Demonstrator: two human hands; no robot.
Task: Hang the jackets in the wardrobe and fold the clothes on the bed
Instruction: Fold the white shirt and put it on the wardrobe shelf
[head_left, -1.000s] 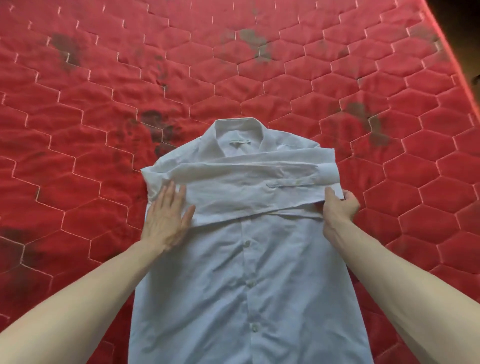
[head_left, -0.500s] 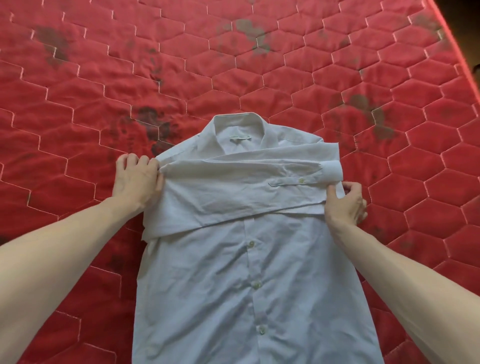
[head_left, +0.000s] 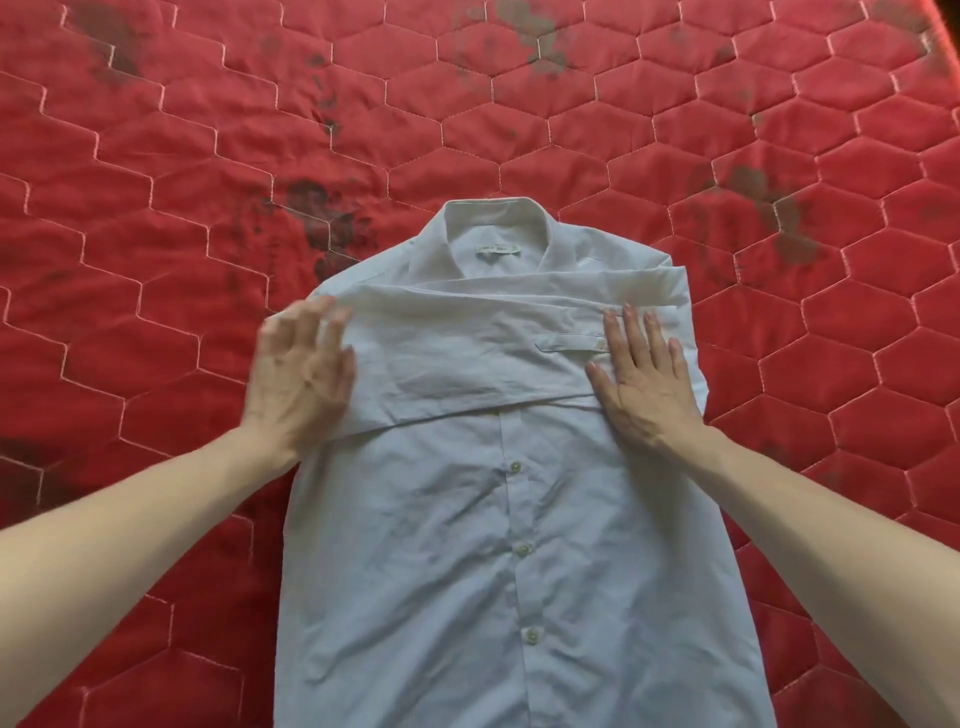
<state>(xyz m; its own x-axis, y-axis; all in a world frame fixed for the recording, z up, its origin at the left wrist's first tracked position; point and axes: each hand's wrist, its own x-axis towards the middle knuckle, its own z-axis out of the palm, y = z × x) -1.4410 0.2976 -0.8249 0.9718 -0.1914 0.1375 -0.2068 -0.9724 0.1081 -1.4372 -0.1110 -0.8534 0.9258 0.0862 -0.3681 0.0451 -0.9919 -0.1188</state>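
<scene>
A white button-up shirt (head_left: 498, 545) lies front up on the red quilted bed (head_left: 156, 234), collar pointing away from me. Both sleeves are folded across the chest, one over the other, with a buttoned cuff at the right side. My left hand (head_left: 301, 374) lies flat with spread fingers on the left edge of the folded sleeves; it is motion-blurred. My right hand (head_left: 644, 379) presses flat, fingers straight, on the right side over the cuff. Neither hand grips the cloth.
The red mattress cover with hexagon stitching and dark stains fills the view on all sides of the shirt. Its far right edge (head_left: 948, 21) shows at the top right corner. No other clothes are visible.
My left hand let go of the left shoulder fold and now lies flat lower on the sleeves. My right hand released the cuff edge and moved inward, flat onto the shirt.
</scene>
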